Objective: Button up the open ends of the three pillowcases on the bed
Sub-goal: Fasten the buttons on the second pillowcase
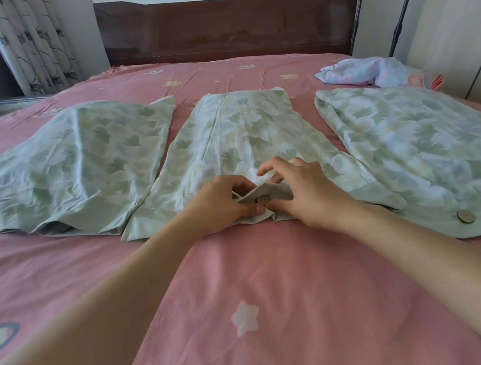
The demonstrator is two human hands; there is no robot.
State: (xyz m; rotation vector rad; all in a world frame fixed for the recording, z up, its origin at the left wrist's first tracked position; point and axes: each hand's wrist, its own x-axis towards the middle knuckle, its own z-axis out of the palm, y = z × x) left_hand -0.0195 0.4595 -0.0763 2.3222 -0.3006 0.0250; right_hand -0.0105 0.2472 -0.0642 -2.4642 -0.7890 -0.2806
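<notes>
- Pinching between thumbs and fingers, the left hand (223, 203) and right hand (302, 192) both keep a grip on the near hem of the middle green leaf-print cotton pillowcase (236, 139), a round tan button (262, 200) showing between the fingertips.
- Two matching pillowcases flank it on the pink flower-print bed sheet (217, 293): the left pillowcase (70, 166) and the right pillowcase (425, 141), with two buttons at its near edge.
- Crumpled lilac cloth (372, 71) lies beyond, near the dark wooden headboard (226, 26).
</notes>
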